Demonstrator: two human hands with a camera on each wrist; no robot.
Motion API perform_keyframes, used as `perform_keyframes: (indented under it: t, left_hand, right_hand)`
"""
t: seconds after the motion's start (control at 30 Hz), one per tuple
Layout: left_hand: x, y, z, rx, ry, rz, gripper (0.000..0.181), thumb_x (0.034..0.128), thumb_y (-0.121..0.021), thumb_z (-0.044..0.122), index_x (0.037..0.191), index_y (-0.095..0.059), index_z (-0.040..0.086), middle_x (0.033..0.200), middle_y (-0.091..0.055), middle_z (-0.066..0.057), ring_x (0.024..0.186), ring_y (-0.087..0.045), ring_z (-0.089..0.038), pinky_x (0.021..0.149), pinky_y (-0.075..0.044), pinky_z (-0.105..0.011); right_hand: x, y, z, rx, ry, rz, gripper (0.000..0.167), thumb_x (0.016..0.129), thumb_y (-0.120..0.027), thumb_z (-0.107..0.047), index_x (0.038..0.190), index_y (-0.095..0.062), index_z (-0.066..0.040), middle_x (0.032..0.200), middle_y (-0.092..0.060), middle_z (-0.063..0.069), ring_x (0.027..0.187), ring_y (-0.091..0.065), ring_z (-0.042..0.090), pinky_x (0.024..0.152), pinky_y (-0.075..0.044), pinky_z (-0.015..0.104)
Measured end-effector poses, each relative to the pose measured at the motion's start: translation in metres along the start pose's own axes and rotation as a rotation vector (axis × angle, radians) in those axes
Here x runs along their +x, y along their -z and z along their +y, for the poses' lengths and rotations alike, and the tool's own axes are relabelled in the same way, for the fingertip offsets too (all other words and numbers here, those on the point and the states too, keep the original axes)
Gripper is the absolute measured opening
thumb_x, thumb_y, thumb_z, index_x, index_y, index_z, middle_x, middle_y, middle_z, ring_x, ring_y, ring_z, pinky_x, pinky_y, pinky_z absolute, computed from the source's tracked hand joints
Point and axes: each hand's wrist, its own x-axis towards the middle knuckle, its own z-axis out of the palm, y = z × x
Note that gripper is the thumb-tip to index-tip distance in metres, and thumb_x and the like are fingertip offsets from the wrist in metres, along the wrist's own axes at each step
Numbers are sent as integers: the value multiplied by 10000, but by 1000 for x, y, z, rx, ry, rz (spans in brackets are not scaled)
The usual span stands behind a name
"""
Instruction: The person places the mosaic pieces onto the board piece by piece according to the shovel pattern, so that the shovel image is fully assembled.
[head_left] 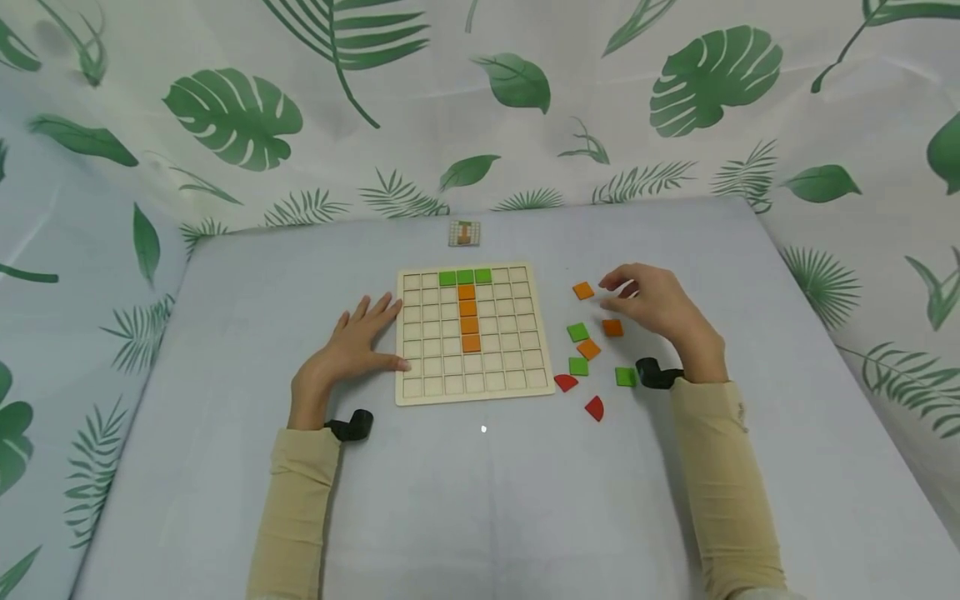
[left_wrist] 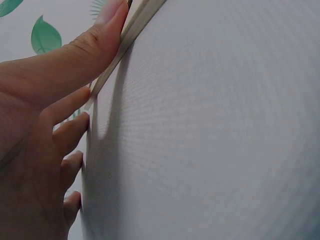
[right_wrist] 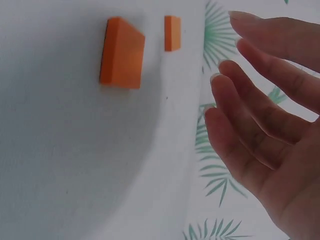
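Note:
A pale wooden grid board (head_left: 435, 375) lies on the table, with three green square tiles (head_left: 465, 276) in its top row and a column of orange square tiles (head_left: 468, 325) below the middle one. My left hand (head_left: 356, 343) rests at the board's left edge, fingers spread; its thumb (left_wrist: 95, 47) touches the rim in the left wrist view. Above the table, my right hand (head_left: 651, 302) hovers with relaxed fingers and nothing between them. Nearest to it are a loose orange tile (head_left: 583, 290) and another orange tile (right_wrist: 122, 55) below the hand.
Right of the board lie loose green tiles (head_left: 578, 366), a further orange tile (head_left: 588, 348) and two red quarter-circle pieces (head_left: 595, 408). A small pattern card (head_left: 464, 233) sits behind the board. A leaf-printed cloth (head_left: 570, 100) hangs at the table's back edge.

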Motion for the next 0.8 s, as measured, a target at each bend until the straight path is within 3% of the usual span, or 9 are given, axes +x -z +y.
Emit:
perform_keyframes:
  t: [0.17,0.5,0.8]
  left_hand:
    - [1,0,-1,-3,-5,1,1069,859,-818,418,1663,-171,138,1743,-60,-102,1602,92,-363,1272,84,-594]
    - [-1,1,0,-15,-12,10,1057,861,-816,412,1657,-189,110,1737,-76,-137,1598,78,-391,1266,83,-612]
    - [0,0,-1,-4,-14,12,1064,861,-813,425,1659,-180,118,1739,-69,-124,1599,87,-382,1267,75,-615]
  right_hand:
    - [1,4,11,37,-26,-59,302,964,-691,-188,1225,-695,-35,1267,-652,202,1133,-603,366,932,-513,511]
    - [0,7,37,134,-7,-190,298,958,-673,-96,1248,-690,-34,1241,-678,167,1051,-589,257,873,-473,300]
    - [2,6,50,158,-36,-230,297,947,-730,-149,1228,-704,-59,1249,-679,151,1005,-602,224,882,-479,268]
